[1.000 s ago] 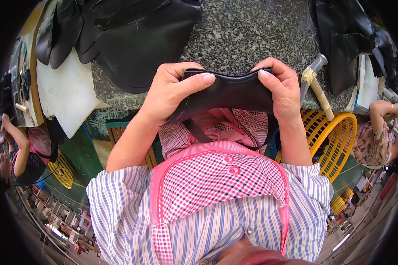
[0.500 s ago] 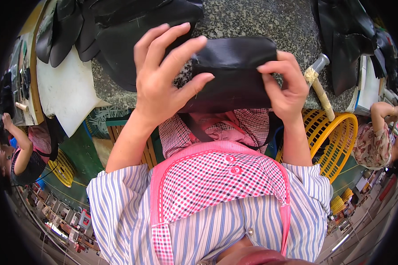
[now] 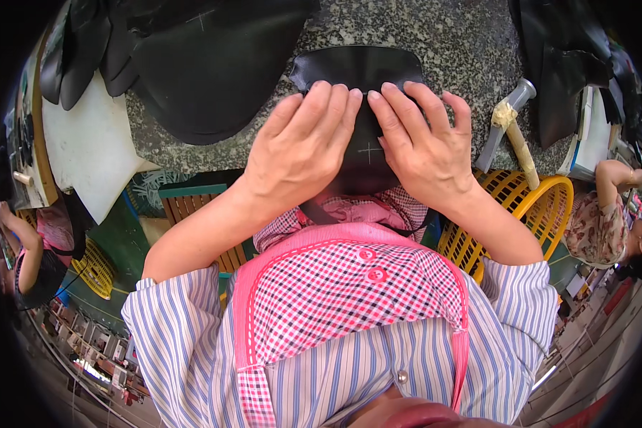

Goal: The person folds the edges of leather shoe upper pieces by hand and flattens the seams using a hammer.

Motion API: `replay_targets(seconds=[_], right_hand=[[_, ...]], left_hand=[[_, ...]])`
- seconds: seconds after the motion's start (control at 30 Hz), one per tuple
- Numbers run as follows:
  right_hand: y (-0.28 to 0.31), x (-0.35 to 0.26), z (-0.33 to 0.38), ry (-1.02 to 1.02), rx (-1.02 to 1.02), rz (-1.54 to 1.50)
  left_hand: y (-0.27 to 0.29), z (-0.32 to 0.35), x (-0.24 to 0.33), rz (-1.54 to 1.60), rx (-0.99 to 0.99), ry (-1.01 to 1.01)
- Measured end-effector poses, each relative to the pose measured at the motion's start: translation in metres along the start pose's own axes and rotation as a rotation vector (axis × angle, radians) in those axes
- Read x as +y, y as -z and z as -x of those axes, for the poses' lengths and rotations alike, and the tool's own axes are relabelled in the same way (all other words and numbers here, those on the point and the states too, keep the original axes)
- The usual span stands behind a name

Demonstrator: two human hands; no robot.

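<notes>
A black leather piece (image 3: 367, 167) lies over the near edge of the speckled stone table, its far end folded into a flap (image 3: 364, 64). My left hand (image 3: 303, 146) rests on it with its fingers stretched forward, the fingertips at the fold line. Beside it, my right hand (image 3: 428, 139) has its fingers spread, their tips pressing at the same line. The two hands nearly meet in the middle. A pale cross mark shows on the leather between them. My left thumb is hidden.
Larger black leather pieces (image 3: 214, 71) lie at the left, others (image 3: 553, 57) at the far right. A hammer (image 3: 512, 128) with a wrapped handle sits right of my hand. A yellow plastic basket (image 3: 549, 207) stands below it. A white sheet (image 3: 82, 150) hangs over the left edge. People work on both sides.
My left hand has come down from above the leather onto its fold. My right hand has left the right corner and moved inward. The leather has shifted slightly left.
</notes>
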State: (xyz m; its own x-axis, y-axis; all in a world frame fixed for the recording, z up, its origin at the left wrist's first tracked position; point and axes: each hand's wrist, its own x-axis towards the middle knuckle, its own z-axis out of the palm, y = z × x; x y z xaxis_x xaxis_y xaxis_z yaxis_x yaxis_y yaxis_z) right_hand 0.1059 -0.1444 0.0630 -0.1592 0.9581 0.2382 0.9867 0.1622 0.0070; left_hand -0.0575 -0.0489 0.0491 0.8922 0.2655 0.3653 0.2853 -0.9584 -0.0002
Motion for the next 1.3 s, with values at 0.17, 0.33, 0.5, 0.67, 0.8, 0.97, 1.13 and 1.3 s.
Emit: replay_targets(seconds=[0.17, 0.33, 0.5, 0.67, 0.8, 0.97, 1.13, 1.3], right_hand=[[0.0, 0.004, -0.004, 0.042, -0.056, -0.081], [-0.009, 0.017, -0.012, 0.005, -0.04, -0.267], [-0.002, 0.025, 0.012, 0.003, -0.109, -0.164], [0.0, 0.022, 0.012, -0.022, -0.059, -0.09], [0.003, 0.02, 0.018, -0.026, -0.088, -0.021], [0.005, 0.001, 0.009, -0.09, -0.025, -0.054], [0.0, -0.006, 0.01, -0.09, -0.03, -0.097], [-0.005, -0.002, 0.007, -0.068, -0.004, -0.129]], left_hand=[[-0.002, -0.002, 0.009, 0.005, -0.068, 0.003], [-0.007, 0.001, -0.004, 0.208, 0.013, 0.022], [-0.001, 0.011, -0.007, 0.396, -0.055, 0.048], [0.006, 0.011, -0.006, 0.297, -0.096, 0.045], [0.012, 0.015, -0.005, 0.298, -0.119, 0.085], [0.016, 0.022, -0.002, 0.43, 0.091, 0.06], [-0.007, 0.016, 0.011, 0.396, 0.112, 0.096], [-0.012, 0.015, 0.008, 0.368, 0.123, 0.061]])
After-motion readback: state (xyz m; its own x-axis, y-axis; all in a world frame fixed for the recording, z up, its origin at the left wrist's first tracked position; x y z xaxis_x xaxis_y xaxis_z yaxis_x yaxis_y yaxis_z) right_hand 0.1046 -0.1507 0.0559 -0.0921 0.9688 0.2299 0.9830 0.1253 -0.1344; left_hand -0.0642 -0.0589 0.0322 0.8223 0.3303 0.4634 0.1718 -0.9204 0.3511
